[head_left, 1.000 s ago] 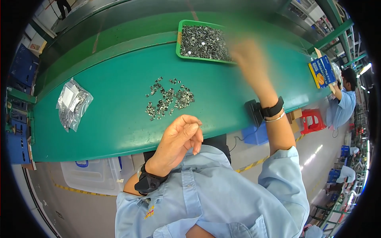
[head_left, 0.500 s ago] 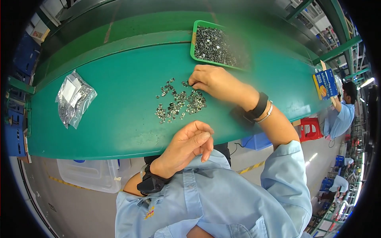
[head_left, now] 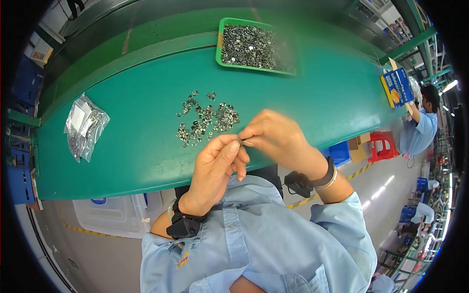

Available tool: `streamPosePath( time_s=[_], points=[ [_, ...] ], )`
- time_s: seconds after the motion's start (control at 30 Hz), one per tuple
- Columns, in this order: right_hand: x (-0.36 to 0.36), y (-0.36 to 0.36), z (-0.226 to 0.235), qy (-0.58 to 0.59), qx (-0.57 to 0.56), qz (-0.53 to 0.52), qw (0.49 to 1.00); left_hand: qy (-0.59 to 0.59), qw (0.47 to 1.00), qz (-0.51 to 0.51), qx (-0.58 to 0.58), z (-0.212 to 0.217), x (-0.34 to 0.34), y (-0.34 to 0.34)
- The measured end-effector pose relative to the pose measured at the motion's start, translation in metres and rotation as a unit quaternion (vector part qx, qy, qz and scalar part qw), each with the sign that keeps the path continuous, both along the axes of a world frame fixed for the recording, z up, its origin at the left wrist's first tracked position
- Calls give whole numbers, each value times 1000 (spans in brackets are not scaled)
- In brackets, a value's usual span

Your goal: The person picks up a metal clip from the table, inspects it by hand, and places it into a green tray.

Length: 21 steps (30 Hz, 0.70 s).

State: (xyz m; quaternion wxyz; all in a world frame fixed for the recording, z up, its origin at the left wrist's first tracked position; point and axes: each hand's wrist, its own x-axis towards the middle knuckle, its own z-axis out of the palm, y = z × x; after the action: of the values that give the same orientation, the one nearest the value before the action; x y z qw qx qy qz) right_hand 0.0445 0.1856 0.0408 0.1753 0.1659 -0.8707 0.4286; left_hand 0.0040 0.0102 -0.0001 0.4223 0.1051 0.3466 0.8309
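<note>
My left hand (head_left: pixel 215 168) and my right hand (head_left: pixel 276 136) meet in front of my chest, above the near edge of the green table (head_left: pixel 137 161). Thumb and forefinger of each are pinched together, with a tiny dark piece (head_left: pixel 241 140) between the fingertips of both. It is mostly covered, but looks like one of the small metal clips. Just beyond my hands lies a loose pile of small shiny metal clips (head_left: pixel 202 119). Farther back stands a green tray (head_left: pixel 254 68) filled with many more such small metal parts, its right side blurred.
A clear plastic bag (head_left: pixel 85 128) of metal parts lies at the table's left. At the right end are a blue and yellow box (head_left: pixel 398 88) and a co-worker (head_left: pixel 422 128) in a light blue shirt. A red stool (head_left: pixel 382 146) and a clear bin (head_left: pixel 110 215) stand below the table.
My right hand has come back from the far side of the pile to my left hand. The fingertips of both now meet on a small piece. The view has shifted slightly.
</note>
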Motion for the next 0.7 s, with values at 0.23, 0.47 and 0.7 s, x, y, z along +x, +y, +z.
streamPosePath(
  time_s=[0.23, 0.47, 0.7],
  points=[
    [20, -6, -13, 8, -57, -37, 998, 32, 999, 4, -24, -2, 9, 2],
    [31, -10, -16, 3, -80, -59, 995, 61, 997, 1, -41, -1, 14, 1],
    [32, -11, -18, -6, -100, -68, 993, 72, 996, -5, -47, -1, 13, 1]
  ],
)
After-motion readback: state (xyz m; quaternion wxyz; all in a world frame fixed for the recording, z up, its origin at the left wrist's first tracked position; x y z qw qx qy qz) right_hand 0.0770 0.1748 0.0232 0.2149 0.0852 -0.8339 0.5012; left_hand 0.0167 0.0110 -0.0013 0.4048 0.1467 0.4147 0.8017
